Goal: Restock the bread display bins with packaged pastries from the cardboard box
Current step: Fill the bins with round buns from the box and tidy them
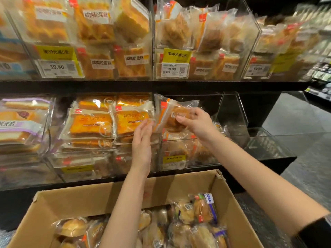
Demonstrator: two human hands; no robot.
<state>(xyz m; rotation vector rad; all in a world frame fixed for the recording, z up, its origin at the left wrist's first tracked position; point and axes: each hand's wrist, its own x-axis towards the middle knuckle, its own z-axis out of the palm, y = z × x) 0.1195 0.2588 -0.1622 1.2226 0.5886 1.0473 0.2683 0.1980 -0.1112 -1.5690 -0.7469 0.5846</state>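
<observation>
The right hand (194, 125) pinches a wrapped pastry (174, 114) with its thumb and fingers and holds it upright over a clear bin (180, 156) on the lower shelf — more wrapped pastries lie under it in that bin. The left hand (142, 140) is just left of it, fingers straight and together, with the tips touching the left edge of the wrapper. Further left, orange cake packs (89, 122) fill the next bin. Up on the far shelf, more full bins carry yellow price tags (176, 55). Near the person sits the open cardboard box (231, 203) — still holding many wrapped buns (188, 224).
</observation>
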